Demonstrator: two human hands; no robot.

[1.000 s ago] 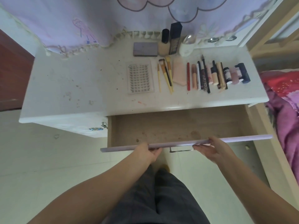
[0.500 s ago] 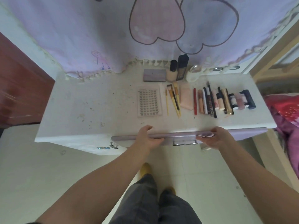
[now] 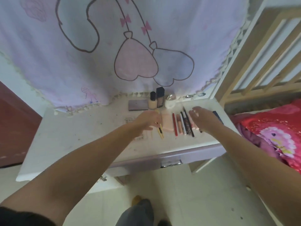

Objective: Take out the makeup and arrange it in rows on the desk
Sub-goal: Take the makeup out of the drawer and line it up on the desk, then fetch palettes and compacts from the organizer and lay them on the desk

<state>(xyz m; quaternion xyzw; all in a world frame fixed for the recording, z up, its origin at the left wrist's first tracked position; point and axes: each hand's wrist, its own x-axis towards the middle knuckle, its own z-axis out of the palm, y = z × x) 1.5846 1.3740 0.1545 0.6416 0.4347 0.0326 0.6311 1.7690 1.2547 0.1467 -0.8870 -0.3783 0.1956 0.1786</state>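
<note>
A row of makeup lies on the white desk (image 3: pixel 78 134): yellow brushes (image 3: pixel 161 132), a pink pad (image 3: pixel 167 123), a red pencil (image 3: pixel 174 124), a peach tube (image 3: pixel 179 125) and dark pencils (image 3: pixel 187 124). Behind stand a grey palette (image 3: pixel 138 105), a foundation bottle (image 3: pixel 152 101), a black box (image 3: pixel 160 99) and a white jar (image 3: pixel 170 101). My left hand (image 3: pixel 149 119) hovers over the brushes and the lash tray, fingers loose. My right hand (image 3: pixel 203 119) hovers over the row's right end with fingers spread, hiding the items there. Neither hand holds anything.
The purple drawer (image 3: pixel 171 158) under the desk is closed, its metal handle showing. A pink curtain (image 3: pixel 114 46) hangs behind the desk. A wooden bed frame (image 3: pixel 260 54) and a red blanket (image 3: pixel 268 134) stand at the right. Tiled floor lies below.
The drawer went from pulled out to closed. Both hands have let go of its front and risen over the makeup row on the desk. The camera has tilted up.
</note>
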